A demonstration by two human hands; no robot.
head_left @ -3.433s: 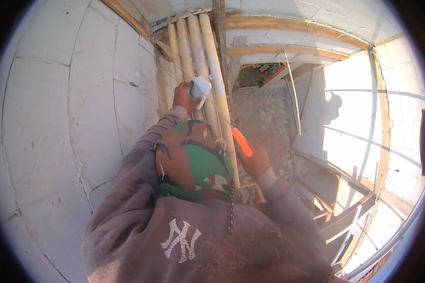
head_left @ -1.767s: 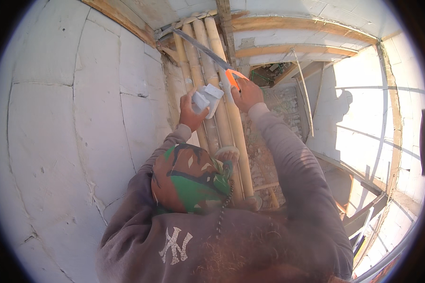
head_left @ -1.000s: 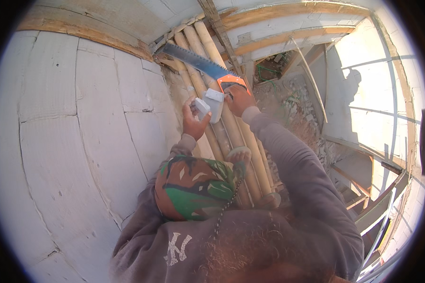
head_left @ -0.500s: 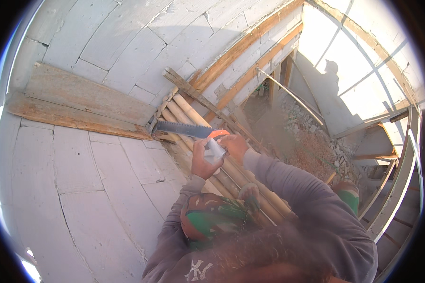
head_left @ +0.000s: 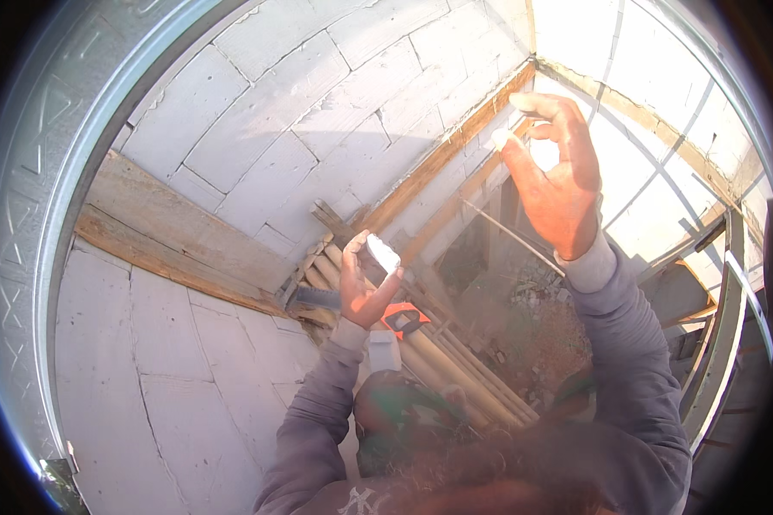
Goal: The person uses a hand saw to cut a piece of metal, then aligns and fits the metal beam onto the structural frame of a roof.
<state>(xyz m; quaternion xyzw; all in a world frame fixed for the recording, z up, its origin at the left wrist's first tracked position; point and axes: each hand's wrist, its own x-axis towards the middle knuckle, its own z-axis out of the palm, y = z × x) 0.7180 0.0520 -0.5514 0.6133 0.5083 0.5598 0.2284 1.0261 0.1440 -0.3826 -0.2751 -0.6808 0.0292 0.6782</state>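
Note:
My left hand (head_left: 366,285) grips a small white block piece (head_left: 383,254) between thumb and fingers, above the bamboo poles. Raised high to the right, my right hand (head_left: 561,163) has its thumb and fingers curled but apart; I see nothing held there, though glare washes out the fingertips. Beneath the left hand a handsaw lies on the poles, its orange handle (head_left: 404,318) toward me and its grey blade (head_left: 316,297) partly hidden. A second pale block (head_left: 384,350) rests close to my lap.
Bamboo poles (head_left: 447,367) run diagonally under my work. Pale block walls (head_left: 301,112) stand ahead, with wooden beams (head_left: 464,137) along them. A plank (head_left: 172,266) joins the wall at left. Rubble (head_left: 541,318) lies below on the right; a metal frame edge (head_left: 86,172) curves at far left.
My right hand has left the spot beside the left hand and risen far to the right. My left hand has lifted slightly with the white piece. The view has shifted.

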